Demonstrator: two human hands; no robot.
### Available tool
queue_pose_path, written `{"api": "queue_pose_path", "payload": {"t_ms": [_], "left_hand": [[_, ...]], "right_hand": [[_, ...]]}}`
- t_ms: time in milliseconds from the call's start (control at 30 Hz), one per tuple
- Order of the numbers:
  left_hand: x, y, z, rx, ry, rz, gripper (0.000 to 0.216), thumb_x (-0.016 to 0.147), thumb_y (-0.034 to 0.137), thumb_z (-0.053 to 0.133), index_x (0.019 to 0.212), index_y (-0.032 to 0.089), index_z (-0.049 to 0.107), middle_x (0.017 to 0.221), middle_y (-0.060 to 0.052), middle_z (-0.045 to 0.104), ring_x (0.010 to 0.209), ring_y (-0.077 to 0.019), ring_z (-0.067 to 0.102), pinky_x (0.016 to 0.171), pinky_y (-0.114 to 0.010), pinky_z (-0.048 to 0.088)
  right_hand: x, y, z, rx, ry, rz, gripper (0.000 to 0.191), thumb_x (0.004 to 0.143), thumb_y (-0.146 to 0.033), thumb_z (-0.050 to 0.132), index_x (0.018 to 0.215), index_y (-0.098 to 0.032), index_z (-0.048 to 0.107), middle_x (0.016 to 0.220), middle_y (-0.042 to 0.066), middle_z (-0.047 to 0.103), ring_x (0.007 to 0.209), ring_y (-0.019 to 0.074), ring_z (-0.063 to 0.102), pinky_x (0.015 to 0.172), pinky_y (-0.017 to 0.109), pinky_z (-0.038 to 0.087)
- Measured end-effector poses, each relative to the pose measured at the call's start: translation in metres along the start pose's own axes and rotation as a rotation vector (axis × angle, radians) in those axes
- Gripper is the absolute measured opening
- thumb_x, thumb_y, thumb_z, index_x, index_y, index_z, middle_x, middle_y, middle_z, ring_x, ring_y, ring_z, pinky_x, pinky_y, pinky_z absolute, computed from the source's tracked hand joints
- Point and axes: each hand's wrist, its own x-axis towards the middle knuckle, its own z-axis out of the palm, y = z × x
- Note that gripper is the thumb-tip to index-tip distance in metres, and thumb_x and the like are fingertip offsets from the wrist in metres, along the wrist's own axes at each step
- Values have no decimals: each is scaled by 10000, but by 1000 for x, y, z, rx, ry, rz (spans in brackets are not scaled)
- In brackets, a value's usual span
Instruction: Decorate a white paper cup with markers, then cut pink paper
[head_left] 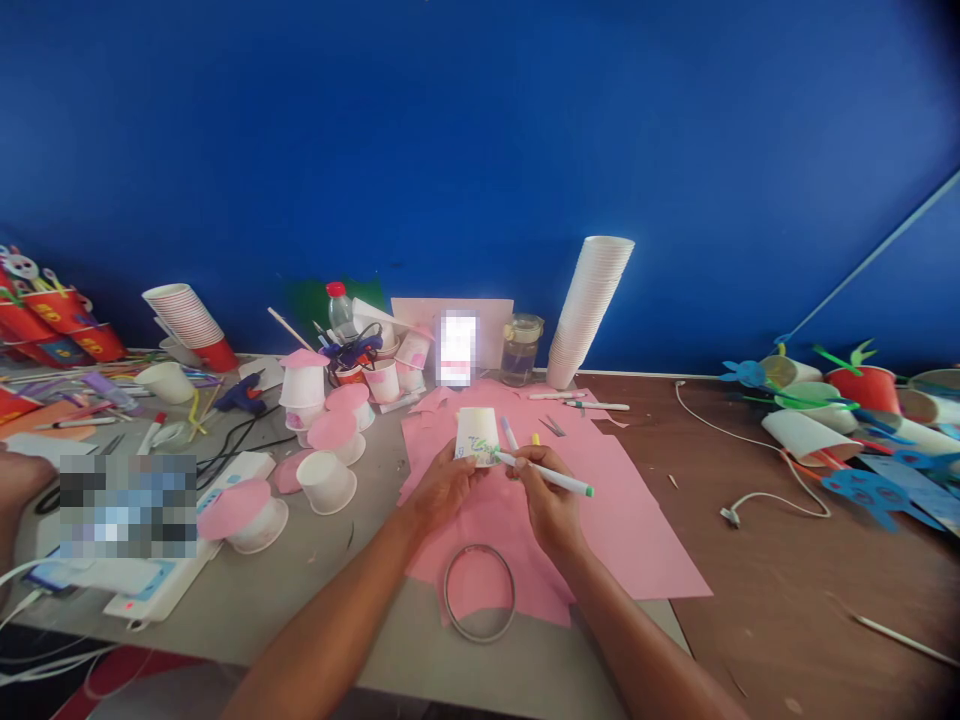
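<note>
My left hand grips a small white paper cup held upside down above the pink paper sheet. The cup's side carries green and blue marks. My right hand pinches a green-capped marker pen, and its tip touches the cup's lower edge. Both forearms reach in from the bottom of the view.
A tall stack of white cups leans at the back, beside a glass jar. Pink-topped cups, a blue glue gun and cables crowd the left. A ring lies near me. Decorated cups and a white cable lie right.
</note>
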Motion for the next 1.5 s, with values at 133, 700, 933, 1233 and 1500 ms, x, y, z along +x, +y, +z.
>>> {"api": "queue_pose_path", "payload": {"t_ms": [133, 700, 933, 1233, 1500], "left_hand": [[0, 1, 1, 3, -3, -3, 294, 740, 239, 724, 1008, 165, 629, 982, -74, 679, 929, -193, 618, 819, -316, 437], [-1, 1, 1, 31, 1, 3, 297, 744, 238, 715, 1019, 171, 626, 1023, -80, 678, 961, -206, 619, 834, -326, 439], [-1, 1, 2, 25, 27, -10, 376, 715, 244, 744, 1062, 173, 622, 1030, -85, 677, 942, -200, 619, 843, -329, 438], [-2, 3, 5, 41, 27, -7, 404, 707, 256, 761, 1075, 172, 617, 1027, -91, 679, 974, -221, 618, 847, -338, 433], [-1, -1, 0, 92, 19, 21, 466, 728, 300, 772, 1147, 191, 599, 1064, -94, 673, 930, -187, 604, 818, -305, 422]], "right_hand": [[0, 0, 0, -9, 11, -1, 153, 797, -351, 615, 763, -202, 625, 666, 0, 600, 609, 148, 526, 550, 263, 398], [0, 2, -1, -9, -14, -23, 130, 801, -329, 613, 774, -205, 639, 670, 1, 608, 637, 154, 544, 577, 269, 416], [1, 0, 0, -6, -9, -21, 137, 789, -341, 619, 761, -208, 638, 671, 5, 617, 647, 162, 558, 600, 282, 437], [1, 5, -2, 26, -24, -2, 145, 813, -350, 617, 777, -210, 634, 679, 0, 603, 663, 160, 551, 616, 281, 429], [4, 7, -4, 131, 16, 15, 158, 837, -371, 613, 804, -216, 615, 677, -15, 574, 665, 148, 554, 639, 282, 439]]}}
